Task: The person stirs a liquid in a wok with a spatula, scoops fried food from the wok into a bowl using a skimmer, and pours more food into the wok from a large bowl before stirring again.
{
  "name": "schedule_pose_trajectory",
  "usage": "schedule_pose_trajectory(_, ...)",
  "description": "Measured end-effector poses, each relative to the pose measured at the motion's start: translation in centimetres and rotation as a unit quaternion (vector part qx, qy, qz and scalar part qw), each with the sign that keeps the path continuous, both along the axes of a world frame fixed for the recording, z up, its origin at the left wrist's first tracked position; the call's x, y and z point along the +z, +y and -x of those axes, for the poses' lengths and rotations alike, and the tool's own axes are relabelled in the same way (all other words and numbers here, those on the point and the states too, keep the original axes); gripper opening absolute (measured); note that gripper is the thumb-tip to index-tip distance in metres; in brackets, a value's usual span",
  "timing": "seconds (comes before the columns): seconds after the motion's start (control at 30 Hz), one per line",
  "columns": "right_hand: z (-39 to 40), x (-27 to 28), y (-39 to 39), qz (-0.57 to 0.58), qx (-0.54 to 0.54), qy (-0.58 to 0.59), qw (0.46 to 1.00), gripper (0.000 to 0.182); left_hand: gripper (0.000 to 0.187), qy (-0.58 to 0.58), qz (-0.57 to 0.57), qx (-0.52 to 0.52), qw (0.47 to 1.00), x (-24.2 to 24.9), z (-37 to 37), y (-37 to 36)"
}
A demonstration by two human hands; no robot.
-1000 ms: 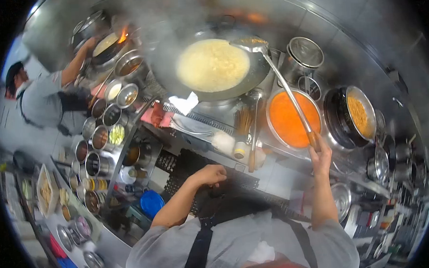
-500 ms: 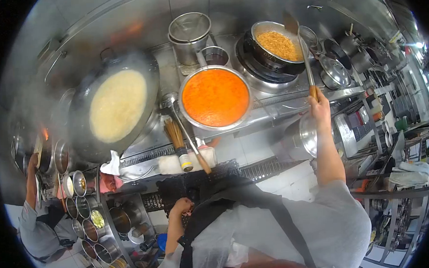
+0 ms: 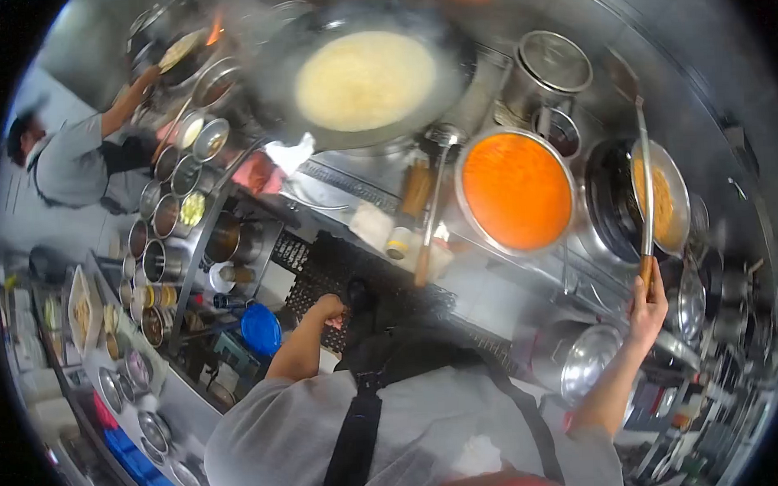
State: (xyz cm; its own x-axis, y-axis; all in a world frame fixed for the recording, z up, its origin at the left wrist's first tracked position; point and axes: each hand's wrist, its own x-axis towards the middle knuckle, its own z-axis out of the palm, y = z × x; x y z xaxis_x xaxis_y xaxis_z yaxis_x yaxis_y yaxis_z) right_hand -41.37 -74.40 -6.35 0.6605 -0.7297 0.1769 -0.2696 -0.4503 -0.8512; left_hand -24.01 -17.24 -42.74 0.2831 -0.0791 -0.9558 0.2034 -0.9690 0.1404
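My right hand [image 3: 646, 308] grips the wooden handle end of a long metal spatula [image 3: 646, 180]. Its blade is raised toward the back wall, and the shaft passes over a pan [image 3: 685, 197] of golden-brown chopped food [image 3: 658, 203]. This pan sits tilted on the right burner. Low by my body, my left hand [image 3: 329, 310] is curled closed; whatever its fingers may hold is hidden. Nearest the middle stands a round pot of bright orange liquid [image 3: 517, 190]. Left of it, a large black wok [image 3: 455, 62] holds steaming pale liquid [image 3: 366, 81].
A ladle [image 3: 428, 237] and a bamboo wok brush [image 3: 415, 192] lie along the stove's front edge. A strainer [image 3: 556, 60] rests on a metal pot behind. At far left, another person [image 3: 82, 161] handles a pan near a flame. Several metal containers [image 3: 166, 260] line the left shelf.
My view has turned left, so the stove sits further right and more of the left shelves shows. My right hand still holds the spatula; my left hand stays low and closed.
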Motion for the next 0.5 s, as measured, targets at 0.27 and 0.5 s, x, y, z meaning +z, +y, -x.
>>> schedule_pose_trajectory(0.27,-17.1,6.0,11.4,0.267,0.285,0.130,0.911,0.042,0.017,-0.213,0.087,-0.366,0.902,-14.6,5.5,16.8)
schedule_pose_trajectory(0.5,-26.5,-0.4,18.7,0.399,0.356,0.221,0.816,0.042,0.021,-0.014,0.018,0.475,0.880,-9.2,8.6,18.9)
